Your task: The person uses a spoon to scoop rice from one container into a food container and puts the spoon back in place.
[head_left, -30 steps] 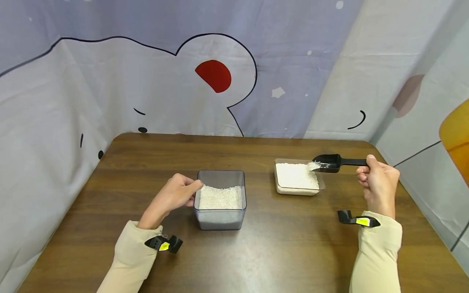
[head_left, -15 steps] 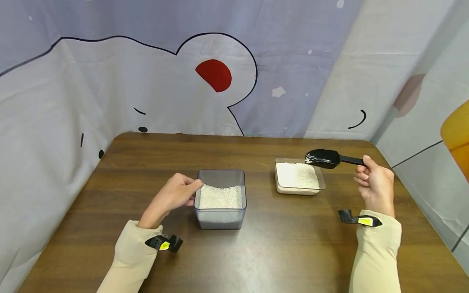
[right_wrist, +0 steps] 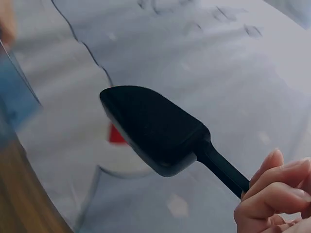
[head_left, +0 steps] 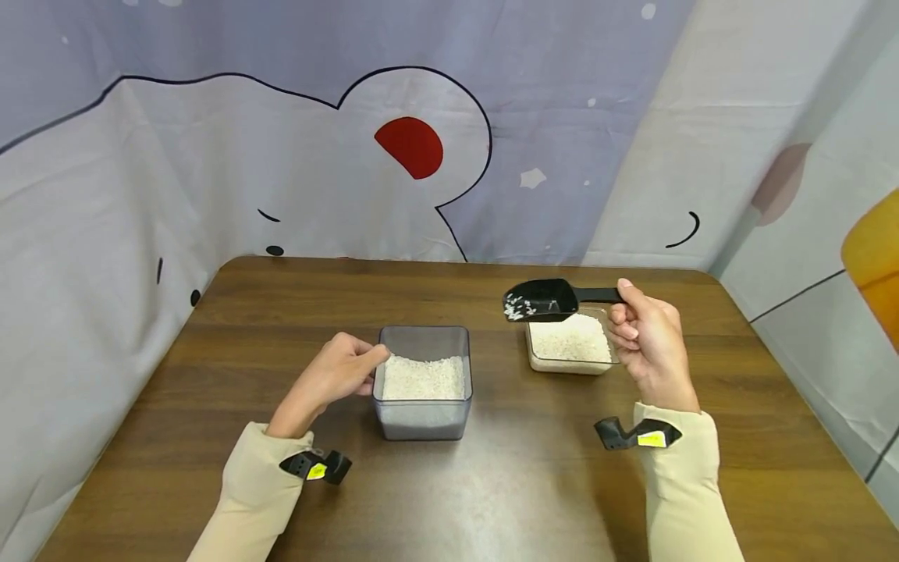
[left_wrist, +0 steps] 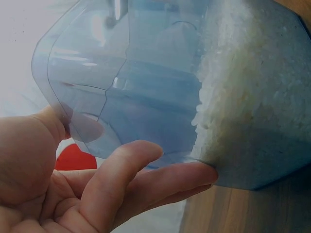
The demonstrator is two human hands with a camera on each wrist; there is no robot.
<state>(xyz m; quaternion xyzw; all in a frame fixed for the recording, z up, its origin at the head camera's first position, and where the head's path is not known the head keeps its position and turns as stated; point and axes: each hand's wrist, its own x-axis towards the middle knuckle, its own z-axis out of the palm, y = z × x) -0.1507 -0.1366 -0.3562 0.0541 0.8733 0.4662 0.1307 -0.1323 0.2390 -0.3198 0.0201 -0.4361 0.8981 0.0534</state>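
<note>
In the head view, a tinted clear square bin (head_left: 424, 421) stands on the table, partly filled with white rice (head_left: 424, 379). My left hand (head_left: 333, 380) grips its left rim; the left wrist view shows the fingers against the outer wall and the thumb at the rim. My right hand (head_left: 653, 341) holds a black scoop (head_left: 555, 300) by its handle, raised over the back left of a shallow clear dish (head_left: 572, 366) of rice. A few grains lie toward the scoop's tip. Only the scoop's underside (right_wrist: 150, 128) shows in the right wrist view.
The brown wooden table (head_left: 492, 484) has rounded far corners. A printed curtain (head_left: 534, 125) hangs behind it and along both sides. Between the bin and the dish is a narrow strip of tabletop.
My right hand has moved left with the scoop, from the dish's right side to above its back left. Rice at the scoop's mouth has dwindled to a few grains. My left hand stays on the bin.
</note>
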